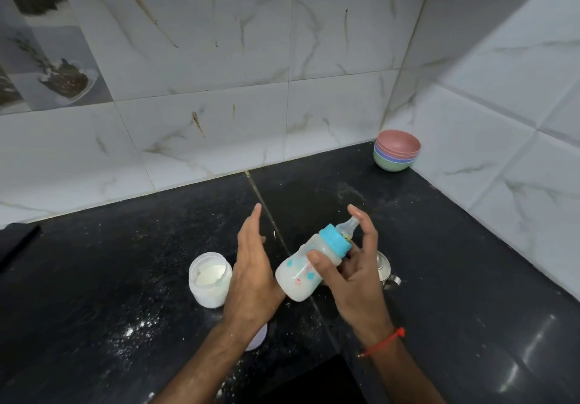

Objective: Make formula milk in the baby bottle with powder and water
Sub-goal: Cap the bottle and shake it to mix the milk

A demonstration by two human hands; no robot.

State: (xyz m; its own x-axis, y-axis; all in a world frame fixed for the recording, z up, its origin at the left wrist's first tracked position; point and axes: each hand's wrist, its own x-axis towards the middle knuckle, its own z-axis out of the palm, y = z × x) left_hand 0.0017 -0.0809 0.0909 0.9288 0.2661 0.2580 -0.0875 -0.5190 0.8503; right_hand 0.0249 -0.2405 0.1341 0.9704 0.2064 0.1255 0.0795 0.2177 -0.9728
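Observation:
The baby bottle [306, 270] is tilted, its blue collar and clear teat pointing up and right, and it holds white milky liquid. My right hand [354, 273] grips it around the neck, with the forefinger resting on the teat tip. My left hand [252, 273] is flat and open, with its palm against the bottle's base. An open jar of white powder [209, 279] stands on the black counter just left of my left hand.
A steel vessel [385, 268] shows partly behind my right hand. Stacked coloured bowls [396, 150] sit in the back corner. A white lid [258, 337] peeks out under my left wrist. Powder is spilled on the counter [138, 330]. A dark object [17, 240] lies at far left.

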